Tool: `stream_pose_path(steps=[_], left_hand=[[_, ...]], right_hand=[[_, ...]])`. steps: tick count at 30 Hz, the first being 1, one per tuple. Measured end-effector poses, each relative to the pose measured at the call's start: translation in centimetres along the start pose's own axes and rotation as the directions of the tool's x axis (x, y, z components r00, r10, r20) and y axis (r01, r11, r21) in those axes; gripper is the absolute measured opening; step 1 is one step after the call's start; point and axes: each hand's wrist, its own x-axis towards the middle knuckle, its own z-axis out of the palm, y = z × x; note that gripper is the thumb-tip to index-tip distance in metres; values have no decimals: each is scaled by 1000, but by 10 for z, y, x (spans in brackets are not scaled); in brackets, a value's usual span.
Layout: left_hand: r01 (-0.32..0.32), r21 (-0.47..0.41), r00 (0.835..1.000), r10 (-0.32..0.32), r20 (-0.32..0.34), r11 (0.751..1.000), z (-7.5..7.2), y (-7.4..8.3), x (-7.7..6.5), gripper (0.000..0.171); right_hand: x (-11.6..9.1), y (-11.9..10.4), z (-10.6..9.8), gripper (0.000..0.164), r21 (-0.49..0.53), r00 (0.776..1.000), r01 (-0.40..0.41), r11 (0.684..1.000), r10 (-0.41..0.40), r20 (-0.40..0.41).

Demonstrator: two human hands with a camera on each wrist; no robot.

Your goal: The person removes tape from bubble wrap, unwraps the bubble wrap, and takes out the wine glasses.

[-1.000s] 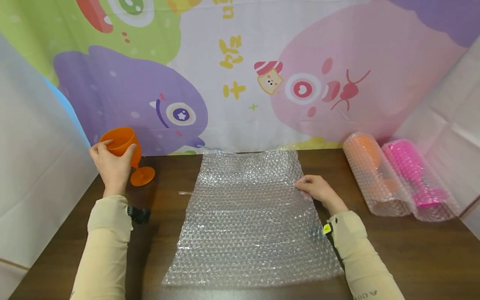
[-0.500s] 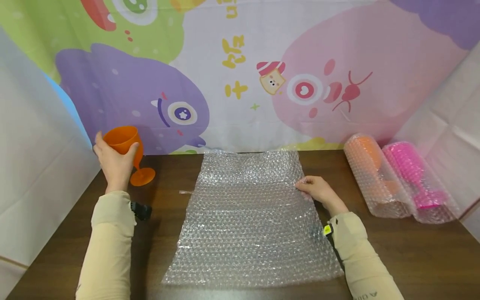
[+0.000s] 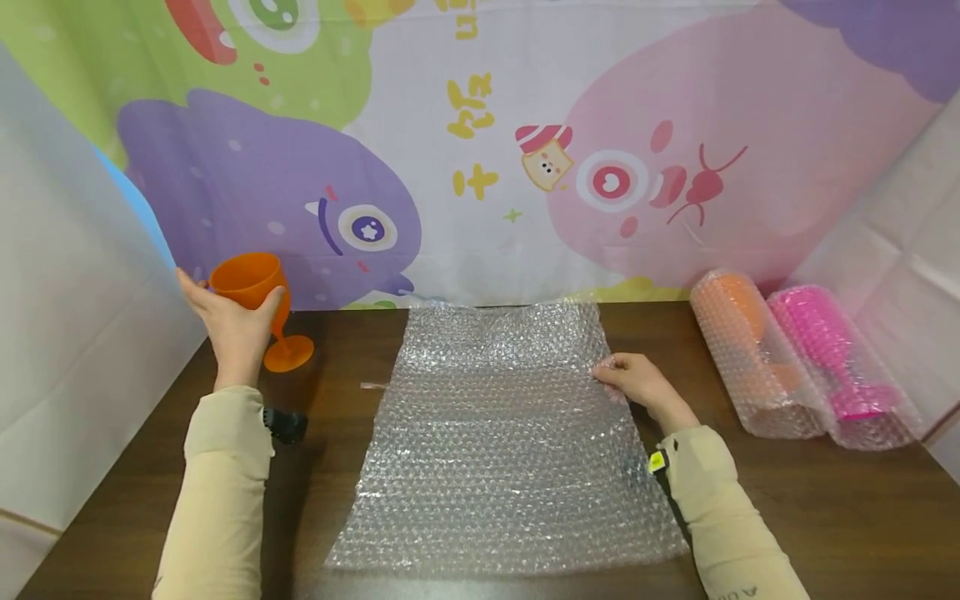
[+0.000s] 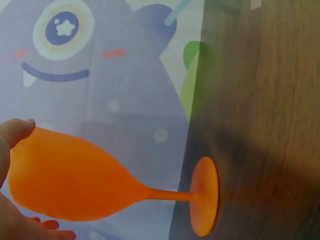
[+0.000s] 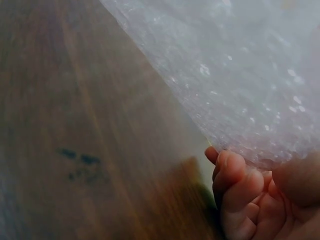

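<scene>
An orange plastic goblet [image 3: 247, 279] stands upright at the back left of the table, its round foot on the wood. My left hand [image 3: 236, 325] spans its bowl from the near side, thumb at the rim and fingers stretched out along the far-left side. In the left wrist view the goblet [image 4: 75, 175] lies between thumb and fingertips. A sheet of bubble wrap [image 3: 502, 450] is spread flat in the middle. My right hand [image 3: 637, 383] pinches its right edge between thumb and curled fingers, close up in the right wrist view, where the bubble wrap [image 5: 240, 75] fills the upper right.
Two bubble-wrapped goblets, one orange [image 3: 742, 333] and one pink [image 3: 832, 350], lie side by side at the back right. A cartoon-printed cloth [image 3: 480, 250] hangs behind the table. A small clear strip [image 3: 372, 386] pokes out at the sheet's left edge.
My left fingers have come off the goblet's rim and straightened along its left side. The goblet stays where it was. My right hand keeps its pinch on the bubble wrap.
</scene>
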Motion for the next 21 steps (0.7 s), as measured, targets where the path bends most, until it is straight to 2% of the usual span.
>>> stream_pose_path(steps=[3,7,11,16,21], left_hand=[[-11,-37,1000,10,-18,999,0,4,-3,113],[-48,-87,996,41,-84,995,2,10,-11,113],[-79,-94,988,65,-140,992,2,17,-18,112],[-89,-134,982,65,-177,987,1,32,-28,107],[-128,-190,972,85,-220,973,1,52,-38,100]], right_hand=[[0,0,-1,24,21,1000,0,1000,0,11],[0,0,-2,26,56,1000,-3,998,1,28],[-1,-1,-4,31,88,998,-17,996,12,58],[-6,-5,-13,41,54,997,-26,998,22,75],[-13,-13,-28,44,6,997,-12,1000,11,79]])
